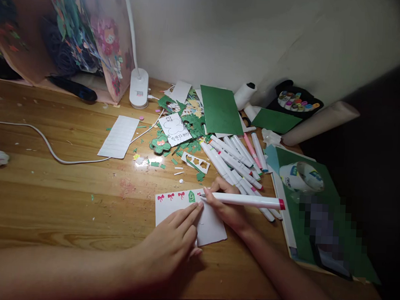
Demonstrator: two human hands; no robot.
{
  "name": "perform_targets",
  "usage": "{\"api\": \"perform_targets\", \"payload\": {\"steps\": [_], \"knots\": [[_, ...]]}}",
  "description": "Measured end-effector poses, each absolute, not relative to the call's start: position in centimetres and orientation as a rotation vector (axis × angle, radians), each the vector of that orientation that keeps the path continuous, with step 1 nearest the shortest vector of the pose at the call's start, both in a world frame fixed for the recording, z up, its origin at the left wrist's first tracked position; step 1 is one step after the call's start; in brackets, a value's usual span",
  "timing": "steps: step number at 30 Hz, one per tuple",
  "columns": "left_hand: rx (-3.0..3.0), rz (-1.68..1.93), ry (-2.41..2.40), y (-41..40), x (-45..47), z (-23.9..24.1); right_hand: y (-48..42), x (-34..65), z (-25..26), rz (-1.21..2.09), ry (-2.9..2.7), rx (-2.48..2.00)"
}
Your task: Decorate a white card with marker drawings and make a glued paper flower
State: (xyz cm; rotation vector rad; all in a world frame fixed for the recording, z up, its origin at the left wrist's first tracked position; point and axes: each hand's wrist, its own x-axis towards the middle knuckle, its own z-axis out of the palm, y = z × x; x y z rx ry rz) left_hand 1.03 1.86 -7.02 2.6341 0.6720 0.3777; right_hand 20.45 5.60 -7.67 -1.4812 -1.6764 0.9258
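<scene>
A white card [213, 228] lies on the wooden desk, with red bows [170, 196] and a small green house-shaped picture [191, 196] along its top edge. My right hand [226, 206] is closed around a white marker pen [247, 200] with a red end. The pen's tip touches the card beside a small red mark to the right of the green picture. My left hand [179, 231] rests on the card, its fingers stretched out just below that mark; the thumb partly shows near the lower edge.
Several marker pens [233, 158] lie behind my right hand. Green paper [221, 109] and paper scraps [194, 125] sit near the wall. A tape roll [300, 176] is at right, a lamp base [139, 89] at back, and a lined paper [119, 136] at left.
</scene>
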Motion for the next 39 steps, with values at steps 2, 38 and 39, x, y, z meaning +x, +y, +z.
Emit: {"api": "perform_targets", "payload": {"steps": [2,38,39], "knots": [[2.641,0.385,0.676,1.9,1.1,-7.1,5.5,20.3,-7.7,0.897,-1.740,-1.495],[2.471,0.692,0.525,1.3,0.6,-7.8,2.0,18.6,-5.7,0.817,-2.174,-0.647],[2.484,0.687,0.513,1.2,0.5,-7.8,2.0,18.7,-5.6,0.810,-2.235,-0.647]]}}
